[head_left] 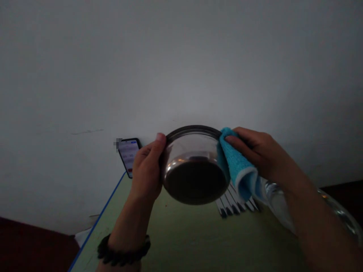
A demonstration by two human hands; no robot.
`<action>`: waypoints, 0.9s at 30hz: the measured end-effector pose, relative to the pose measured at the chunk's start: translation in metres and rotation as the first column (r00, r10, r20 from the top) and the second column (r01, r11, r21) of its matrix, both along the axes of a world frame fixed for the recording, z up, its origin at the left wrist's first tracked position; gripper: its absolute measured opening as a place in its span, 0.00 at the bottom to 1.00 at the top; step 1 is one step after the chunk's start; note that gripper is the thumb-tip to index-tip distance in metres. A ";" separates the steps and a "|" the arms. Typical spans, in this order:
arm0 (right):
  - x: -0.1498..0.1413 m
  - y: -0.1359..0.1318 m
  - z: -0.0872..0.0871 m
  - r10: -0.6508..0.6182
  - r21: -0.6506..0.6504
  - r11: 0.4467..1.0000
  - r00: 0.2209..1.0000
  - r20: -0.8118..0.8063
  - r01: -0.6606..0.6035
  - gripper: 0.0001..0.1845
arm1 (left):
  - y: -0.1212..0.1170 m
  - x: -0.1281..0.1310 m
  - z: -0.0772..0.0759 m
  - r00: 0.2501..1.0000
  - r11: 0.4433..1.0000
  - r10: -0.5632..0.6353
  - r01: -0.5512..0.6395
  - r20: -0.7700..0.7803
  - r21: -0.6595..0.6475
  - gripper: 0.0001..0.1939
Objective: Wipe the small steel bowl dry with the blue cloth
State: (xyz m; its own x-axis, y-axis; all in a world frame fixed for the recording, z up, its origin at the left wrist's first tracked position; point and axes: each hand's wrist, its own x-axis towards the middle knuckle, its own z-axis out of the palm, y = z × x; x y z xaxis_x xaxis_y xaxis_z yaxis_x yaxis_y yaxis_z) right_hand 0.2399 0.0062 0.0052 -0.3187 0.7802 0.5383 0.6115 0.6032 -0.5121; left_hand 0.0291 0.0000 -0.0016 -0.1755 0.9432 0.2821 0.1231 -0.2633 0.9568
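Head view: we hold a stainless-steel pot (193,151) tilted above the green tabletop (176,241), dark base facing us
Left hand (148,166): gripping the pot's left side, thumb near rim
Right hand (255,151): closed on a blue cloth (238,166), held against the pot's right side
Phone (129,153): by the wall (181,68), partly behind our left hand
Slim pale pieces (227,202): dark-tipped, on tabletop below cloth, we can't tell what

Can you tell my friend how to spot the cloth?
Find the greenish table by the wall. Above it is a shiny metal pot, and the right hand holds the cloth against its side. The cloth is fluffy, bright blue and pale-edged, unlike the smooth pot.
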 end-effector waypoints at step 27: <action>-0.018 -0.002 -0.009 0.125 -0.173 0.982 0.940 0.317 -0.073 0.10 | -0.001 -0.008 0.002 0.663 0.908 -0.409 0.366 -0.627 -0.206 0.20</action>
